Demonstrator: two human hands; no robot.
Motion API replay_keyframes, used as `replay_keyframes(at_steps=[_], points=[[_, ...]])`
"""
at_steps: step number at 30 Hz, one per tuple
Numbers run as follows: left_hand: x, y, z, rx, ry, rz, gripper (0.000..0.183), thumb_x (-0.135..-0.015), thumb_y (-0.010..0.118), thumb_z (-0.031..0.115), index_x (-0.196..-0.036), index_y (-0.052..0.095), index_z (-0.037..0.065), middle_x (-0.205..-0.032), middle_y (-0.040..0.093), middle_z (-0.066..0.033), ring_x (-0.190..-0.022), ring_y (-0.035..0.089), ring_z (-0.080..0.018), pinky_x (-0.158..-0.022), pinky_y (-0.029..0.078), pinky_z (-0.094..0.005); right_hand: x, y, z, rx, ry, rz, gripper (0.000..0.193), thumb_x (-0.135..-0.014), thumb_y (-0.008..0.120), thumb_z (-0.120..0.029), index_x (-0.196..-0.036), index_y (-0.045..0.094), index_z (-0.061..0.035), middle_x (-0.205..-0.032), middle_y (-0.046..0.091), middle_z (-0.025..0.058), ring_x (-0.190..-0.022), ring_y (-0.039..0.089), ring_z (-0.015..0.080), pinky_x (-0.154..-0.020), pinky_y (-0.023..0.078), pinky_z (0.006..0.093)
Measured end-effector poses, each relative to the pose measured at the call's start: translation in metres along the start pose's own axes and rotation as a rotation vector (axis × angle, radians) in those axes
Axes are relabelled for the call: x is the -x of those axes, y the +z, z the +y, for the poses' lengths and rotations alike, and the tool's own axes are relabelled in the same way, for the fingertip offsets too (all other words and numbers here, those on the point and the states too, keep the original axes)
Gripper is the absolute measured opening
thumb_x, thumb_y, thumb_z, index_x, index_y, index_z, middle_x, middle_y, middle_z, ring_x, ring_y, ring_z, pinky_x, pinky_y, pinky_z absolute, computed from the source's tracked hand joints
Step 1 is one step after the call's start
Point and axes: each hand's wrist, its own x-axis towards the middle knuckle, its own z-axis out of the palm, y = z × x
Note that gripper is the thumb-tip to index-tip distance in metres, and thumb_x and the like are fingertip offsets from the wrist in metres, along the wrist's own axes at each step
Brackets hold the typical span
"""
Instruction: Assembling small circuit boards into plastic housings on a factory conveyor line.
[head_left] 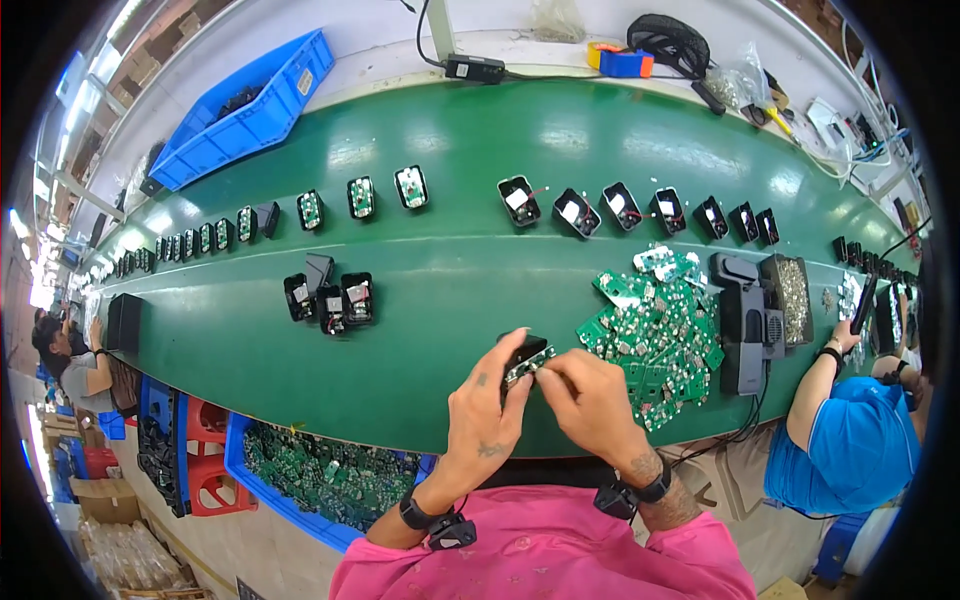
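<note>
My left hand (485,410) is closed around a small black plastic case (527,346), holding it tilted above the front of the green bench. A green circuit board (530,366) shows along the open side of that case. Thumb and forefinger of my right hand (592,398) are pinched at the board's near right edge; any smaller part between those fingertips is hidden. Just right of my right hand lies a heap of loose green circuit boards (655,340). Several open black cases (357,298) with white and dark parts inside stand to the left.
Rows of cases with boards (361,197) and cases with red wires (519,201) line the green bench (450,290). A black device (742,325) and a box of small metal parts (790,300) stand right. A blue bin of boards (330,475) sits below. A co-worker (850,440) works at right.
</note>
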Motion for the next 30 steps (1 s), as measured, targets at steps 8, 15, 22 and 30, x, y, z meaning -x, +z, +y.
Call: replay_keyframes(at_steps=[8, 15, 22, 30], points=[[0.001, -0.014, -0.005, 0.897, -0.619, -0.223, 0.060, -0.086, 0.065, -0.008, -0.141, 0.043, 0.002, -0.126, 0.058, -0.0184, -0.085, 0.071, -0.0213, -0.068, 0.061, -0.0270, 0.004, 0.010, 0.013, -0.762, 0.570, 0.070, 0.017, -0.095, 0.066, -0.012, -0.090, 0.062, 0.0046, -0.072, 0.066, 0.0081, -0.060, 0.063, 0.0112, -0.053, 0.049, 0.0252], [0.006, -0.002, -0.014, 0.807, -0.478, -0.145, 0.065, -0.082, 0.066, -0.014, -0.142, 0.044, 0.001, -0.127, 0.057, -0.0176, -0.099, 0.069, -0.0225, -0.081, 0.062, -0.0313, 0.007, 0.010, 0.013, -0.333, 0.307, 0.072, 0.014, -0.094, 0.067, -0.009, -0.092, 0.064, 0.0040, -0.074, 0.066, 0.0028, -0.061, 0.060, 0.0065, -0.052, 0.047, 0.0222], [-0.003, -0.014, 0.001, 0.637, -0.458, -0.145, 0.068, -0.081, 0.063, -0.014, -0.144, 0.048, 0.007, -0.132, 0.054, -0.0137, -0.101, 0.067, -0.0178, -0.082, 0.060, -0.0277, 0.004, 0.009, 0.009, -0.845, 0.415, -0.021, 0.013, -0.093, 0.068, -0.010, -0.090, 0.068, 0.0024, -0.073, 0.064, -0.0003, -0.055, 0.054, 0.0041, -0.047, 0.041, 0.0206], [-0.007, -0.021, 0.002, 0.646, -0.399, -0.315, 0.074, -0.078, 0.066, -0.013, -0.146, 0.047, 0.010, -0.138, 0.043, -0.0105, -0.101, 0.069, -0.0207, -0.090, 0.058, -0.0307, 0.004, -0.004, 0.021, -0.847, 0.552, -0.044, 0.025, -0.095, 0.066, -0.017, -0.077, 0.063, -0.0009, -0.060, 0.057, -0.0008, -0.046, 0.047, 0.0032, -0.039, 0.033, 0.0204]])
